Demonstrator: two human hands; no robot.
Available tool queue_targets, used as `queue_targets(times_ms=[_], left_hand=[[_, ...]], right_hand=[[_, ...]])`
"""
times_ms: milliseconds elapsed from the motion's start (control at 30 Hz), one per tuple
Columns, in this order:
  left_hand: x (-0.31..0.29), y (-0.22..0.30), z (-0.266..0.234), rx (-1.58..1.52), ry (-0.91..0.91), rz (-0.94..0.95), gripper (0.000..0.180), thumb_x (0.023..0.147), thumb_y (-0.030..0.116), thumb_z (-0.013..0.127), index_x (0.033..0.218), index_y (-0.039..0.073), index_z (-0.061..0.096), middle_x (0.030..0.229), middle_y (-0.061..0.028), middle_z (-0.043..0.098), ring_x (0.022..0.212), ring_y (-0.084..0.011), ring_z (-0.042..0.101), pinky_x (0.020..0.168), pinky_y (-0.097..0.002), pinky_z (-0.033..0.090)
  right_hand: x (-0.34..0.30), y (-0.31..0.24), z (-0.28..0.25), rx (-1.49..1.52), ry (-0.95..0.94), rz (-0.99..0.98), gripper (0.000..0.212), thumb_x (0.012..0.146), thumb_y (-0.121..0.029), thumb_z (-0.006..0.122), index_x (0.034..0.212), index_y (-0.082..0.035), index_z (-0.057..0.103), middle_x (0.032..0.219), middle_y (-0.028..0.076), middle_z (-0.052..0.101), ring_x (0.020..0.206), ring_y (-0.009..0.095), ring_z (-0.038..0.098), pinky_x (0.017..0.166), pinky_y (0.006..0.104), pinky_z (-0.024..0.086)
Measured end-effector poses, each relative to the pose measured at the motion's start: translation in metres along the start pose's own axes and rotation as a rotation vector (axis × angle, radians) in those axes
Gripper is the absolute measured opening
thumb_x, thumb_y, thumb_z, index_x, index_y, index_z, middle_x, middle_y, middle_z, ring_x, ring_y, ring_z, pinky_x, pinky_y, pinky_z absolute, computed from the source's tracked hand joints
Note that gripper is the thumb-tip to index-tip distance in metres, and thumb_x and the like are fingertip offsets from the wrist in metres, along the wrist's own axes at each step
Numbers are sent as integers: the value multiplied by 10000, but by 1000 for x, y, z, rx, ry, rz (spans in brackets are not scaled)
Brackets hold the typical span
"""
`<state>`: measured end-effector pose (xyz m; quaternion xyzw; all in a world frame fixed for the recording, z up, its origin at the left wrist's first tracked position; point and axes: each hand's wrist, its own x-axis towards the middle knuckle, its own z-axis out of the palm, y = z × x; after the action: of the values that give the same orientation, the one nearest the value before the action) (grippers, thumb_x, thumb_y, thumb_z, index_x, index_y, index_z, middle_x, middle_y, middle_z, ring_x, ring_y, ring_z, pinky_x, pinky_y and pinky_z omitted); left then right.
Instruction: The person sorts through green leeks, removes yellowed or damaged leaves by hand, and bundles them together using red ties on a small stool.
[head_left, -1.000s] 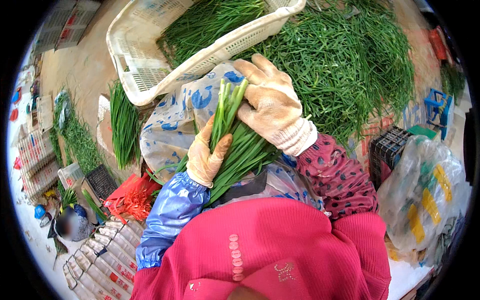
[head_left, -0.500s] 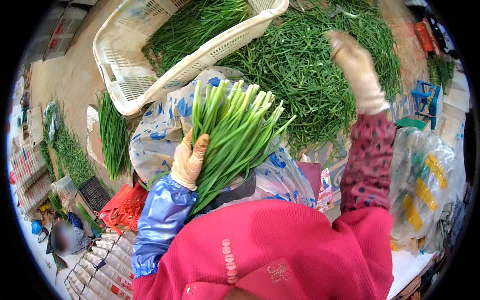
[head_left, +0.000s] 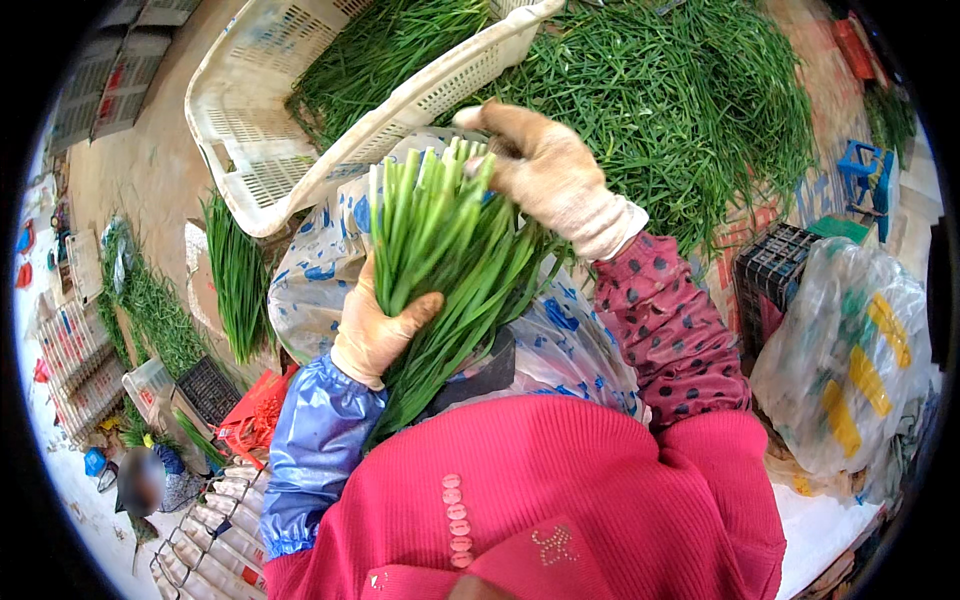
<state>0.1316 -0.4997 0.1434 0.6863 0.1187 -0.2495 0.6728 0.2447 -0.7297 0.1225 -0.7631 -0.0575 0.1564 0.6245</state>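
Note:
My left hand (head_left: 378, 325), in a pale glove, is wrapped round a thick bunch of garlic chives (head_left: 440, 250) over my lap. The white stem ends point up and away from me, and the green leaves trail toward me. At the right side of the stem ends is my right hand (head_left: 555, 170), gloved too. Its thumb and bent fingers are closed at the top of the stems, while one finger reaches out over them. A clear plastic sheet with blue patches (head_left: 312, 268) lies under the bunch.
Beyond my lap stands a white slatted basket (head_left: 250, 190) holding more chives. A large loose heap of chives (head_left: 680, 110) spreads at the far right. Another chive bundle (head_left: 238, 285) lies left. A black crate (head_left: 770, 265), blue stool (head_left: 866, 185) and filled clear plastic bag (head_left: 835, 360) stand right.
My right hand has swung left from over the loose heap to the stem ends of the bunch. My left hand still holds the bunch and has shifted slightly left.

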Motion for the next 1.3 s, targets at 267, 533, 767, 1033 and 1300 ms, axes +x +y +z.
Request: queue_targets(times_ms=[267, 533, 767, 1033, 1300], left_hand=[[7, 2, -35, -256, -15, -216, 444, 850, 223, 698, 1212, 13, 551, 1033, -64, 654, 854, -160, 648, 749, -313, 544], [8, -7, -37, -343, -8, -200, 421, 860, 234, 693, 1193, 19, 551, 1005, -54, 656, 835, -149, 640, 743, -306, 535], [-3, -14, -16, -375, 43, -139, 439, 850, 173, 684, 1235, 20, 538, 1071, -73, 648, 904, -191, 632, 793, -352, 535], [-11, -62, -9, -280, 116, -82, 376, 850, 159, 719, 1165, -10, 602, 1058, -58, 660, 905, -154, 607, 819, -311, 502], [-3, -42, -11, -371, 19, -139, 419, 858, 222, 717, 1190, 1, 588, 1070, -55, 650, 921, -162, 594, 815, -319, 484]], right_hand=[[-57, 53, -55, 171, 293, 168, 659, 871, -111, 649, 1425, 17, 316, 1406, 196, 430, 1209, 249, 502, 975, 321, 447], [-66, -3, -21, -270, 310, -169, 337, 727, -55, 722, 1059, -52, 663, 1327, 223, 507, 1134, 322, 570, 983, 375, 446], [-42, 9, 33, -814, 294, -386, 415, 642, -105, 660, 1040, 3, 628, 1180, 225, 582, 1118, 387, 548, 961, 454, 435], [-7, -1, -1, -946, 121, -78, 117, 714, -121, 619, 790, -40, 656, 1067, 120, 633, 1024, 298, 593, 927, 456, 417], [-65, 34, -112, -502, 28, 419, 907, 815, -292, 707, 1474, -8, 153, 1434, 283, 344, 1312, 367, 398, 1086, 412, 329]])
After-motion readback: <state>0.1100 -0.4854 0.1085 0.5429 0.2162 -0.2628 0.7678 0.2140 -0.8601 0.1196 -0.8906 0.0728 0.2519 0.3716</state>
